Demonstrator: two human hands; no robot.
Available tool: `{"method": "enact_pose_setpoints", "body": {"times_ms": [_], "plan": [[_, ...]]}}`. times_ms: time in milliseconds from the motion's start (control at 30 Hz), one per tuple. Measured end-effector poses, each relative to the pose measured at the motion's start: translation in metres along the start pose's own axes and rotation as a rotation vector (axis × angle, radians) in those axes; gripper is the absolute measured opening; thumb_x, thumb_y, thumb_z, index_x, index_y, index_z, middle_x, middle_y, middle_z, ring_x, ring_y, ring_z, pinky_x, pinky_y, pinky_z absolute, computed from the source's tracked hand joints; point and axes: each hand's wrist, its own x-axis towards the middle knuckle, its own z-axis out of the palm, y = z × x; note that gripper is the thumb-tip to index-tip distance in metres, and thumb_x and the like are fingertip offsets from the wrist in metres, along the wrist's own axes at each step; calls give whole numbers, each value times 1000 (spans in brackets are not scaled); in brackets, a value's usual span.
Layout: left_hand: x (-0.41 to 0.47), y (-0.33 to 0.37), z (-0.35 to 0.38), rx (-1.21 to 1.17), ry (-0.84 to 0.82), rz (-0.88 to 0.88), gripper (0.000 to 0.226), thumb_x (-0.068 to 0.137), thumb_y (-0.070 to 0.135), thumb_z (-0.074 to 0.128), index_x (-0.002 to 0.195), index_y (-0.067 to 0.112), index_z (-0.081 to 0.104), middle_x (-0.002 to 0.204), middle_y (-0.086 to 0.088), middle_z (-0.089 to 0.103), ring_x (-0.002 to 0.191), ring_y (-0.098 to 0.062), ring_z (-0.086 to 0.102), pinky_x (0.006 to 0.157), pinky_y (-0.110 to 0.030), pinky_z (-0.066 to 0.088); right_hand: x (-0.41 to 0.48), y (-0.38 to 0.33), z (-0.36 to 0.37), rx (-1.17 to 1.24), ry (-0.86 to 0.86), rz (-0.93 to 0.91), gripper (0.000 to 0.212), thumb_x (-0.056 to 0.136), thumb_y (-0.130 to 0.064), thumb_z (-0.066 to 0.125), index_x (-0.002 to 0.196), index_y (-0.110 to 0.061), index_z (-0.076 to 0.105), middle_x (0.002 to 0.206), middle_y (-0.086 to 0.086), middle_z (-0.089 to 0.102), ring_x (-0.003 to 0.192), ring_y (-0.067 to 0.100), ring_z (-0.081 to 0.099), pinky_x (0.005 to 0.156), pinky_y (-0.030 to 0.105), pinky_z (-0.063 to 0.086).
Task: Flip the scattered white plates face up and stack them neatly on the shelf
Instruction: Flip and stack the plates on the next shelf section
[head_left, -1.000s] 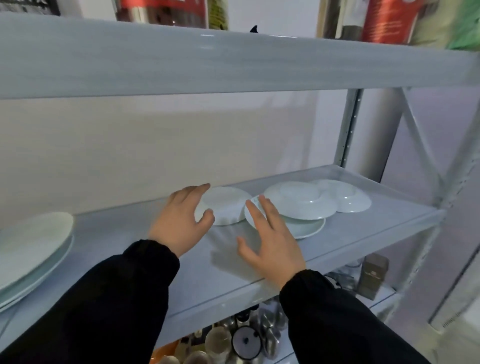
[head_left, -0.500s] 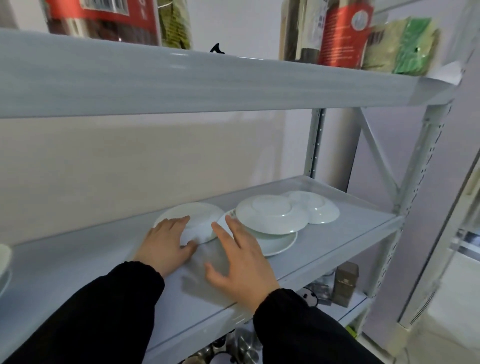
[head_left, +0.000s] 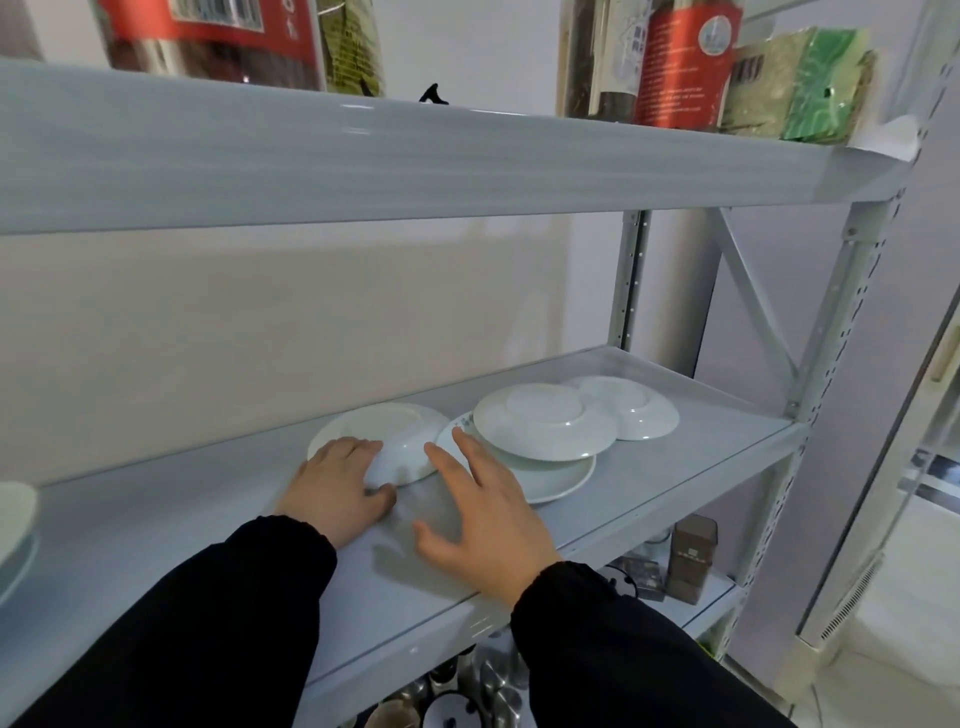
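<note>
A white plate (head_left: 400, 434) lies face down on the grey shelf (head_left: 691, 467), its near edge slightly raised. My left hand (head_left: 337, 488) grips that near edge, fingers on top and thumb tucked at the rim. My right hand (head_left: 483, 514) hovers just to its right with fingers straight and spread, fingertips over the rim of a face-up plate (head_left: 556, 480). On that plate rests a second face-down plate (head_left: 540, 426), and a third face-down plate (head_left: 636, 410) lies behind it to the right.
A stack of face-up plates (head_left: 15, 525) shows at the far left edge of the shelf. The upper shelf board (head_left: 415, 156) hangs low overhead with jars and packets on it. Below, a lower shelf holds metal cups and a brown box (head_left: 691, 564).
My left hand has slid down to the near rim of the face-down plate and taken hold of it. The right hand stays spread beside it. The view has swung right.
</note>
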Motion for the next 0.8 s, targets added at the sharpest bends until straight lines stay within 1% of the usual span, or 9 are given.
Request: {"method": "enact_pose_setpoints", "body": {"times_ms": [167, 267, 367, 433, 500, 600, 700, 733, 800], "plan": [[-18, 4, -9, 28, -33, -44, 79, 70, 60, 39, 141, 25, 43, 138, 1, 43, 130, -21, 39, 109, -35, 32, 0, 2, -1, 3, -17, 13, 77, 86, -59, 50, 153, -38, 19, 165, -5, 4, 150, 11, 4, 120, 33, 15], [-36, 5, -16, 73, -26, -42, 84, 67, 69, 31, 136, 23, 44, 131, 1, 44, 125, -20, 42, 105, -33, 34, 0, 1, -1, 7, -40, 28, 79, 85, -61, 49, 153, -39, 16, 165, -4, 2, 150, 12, 2, 121, 35, 14], [-63, 9, -24, 125, -18, -25, 75, 71, 67, 34, 130, 22, 46, 120, 2, 43, 115, -20, 46, 96, -30, 36, 1, 2, -2, -2, -66, 20, 79, 86, -62, 49, 153, -39, 15, 165, -3, 0, 150, 13, 0, 121, 35, 11], [-85, 14, -30, 159, -9, -9, 74, 70, 70, 28, 123, 22, 47, 114, 4, 41, 109, -19, 48, 89, -29, 36, 0, 2, -3, -31, -67, -3, 79, 85, -65, 46, 153, -39, 15, 165, -3, 0, 150, 14, -2, 121, 37, 11], [-106, 17, -37, 191, -14, 7, 75, 69, 73, 24, 120, 23, 46, 113, 4, 40, 106, -18, 48, 88, -29, 38, -1, 0, -4, -46, -83, -22, 80, 85, -67, 44, 153, -39, 13, 165, -3, -1, 150, 12, -4, 122, 39, 11], [-134, 22, -44, 222, -11, 40, 72, 75, 75, 27, 121, 23, 45, 114, 5, 41, 107, -17, 46, 89, -31, 41, -1, 0, -7, -45, -126, -33, 78, 87, -65, 45, 154, -39, 12, 165, -5, -1, 150, 11, -5, 122, 35, 7], [-162, 28, -50, 256, -2, 68, 73, 75, 79, 28, 119, 23, 46, 115, 6, 42, 109, -17, 45, 89, -32, 42, -1, -2, -8, -39, -143, -51, 77, 89, -64, 45, 154, -38, 14, 165, -5, 4, 150, 11, -2, 121, 35, 9], [-170, 30, -50, 282, 4, 74, 72, 74, 78, 31, 118, 23, 46, 115, 5, 42, 108, -17, 46, 87, -33, 44, -1, -2, -8, -37, -144, -50, 76, 89, -64, 46, 154, -37, 15, 164, -5, 5, 150, 11, -1, 121, 36, 9], [-183, 33, -50, 341, 36, 97, 66, 73, 72, 44, 115, 22, 50, 112, 3, 46, 103, -20, 51, 77, -36, 49, -1, -3, -8, -34, -149, -41, 75, 90, -62, 46, 153, -36, 17, 164, -4, 7, 150, 11, 1, 121, 35, 10]]}}
